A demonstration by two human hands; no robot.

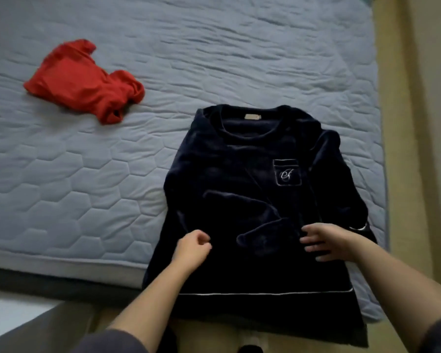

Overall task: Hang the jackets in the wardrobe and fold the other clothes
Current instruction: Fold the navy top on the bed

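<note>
Operator: Closest to me is my grey sleeve (pixel 117 340), low on the left, with both bare forearms reaching out over the near edge of the bed (pixel 61 187).

Desk: Where is the garment?

Operator: I see the navy top (pixel 239 174) lying front up at the bed's near right corner, neck toward the far side. Its hem hangs over the near edge, and the white piping (pixel 239 294) runs across it just above that edge. One folded sleeve (pixel 239 205) lies slantwise across the chest, below the chest pocket (pixel 287 171).

Desk: And your hands?

Operator: My left hand (pixel 192 247) sits on the top near its left side, fingers curled, thumb against the forefinger. I cannot tell whether cloth is pinched between them. My right hand (pixel 329 242) is spread, fingers straight and grasping nothing, over the top's right half beside the folded sleeve's cuff. It is blurred, so contact is unclear.

Desk: Anything else on the bed?

Operator: I see a red garment (pixel 87 82), crumpled, toward the left side, well apart from the top.
</note>
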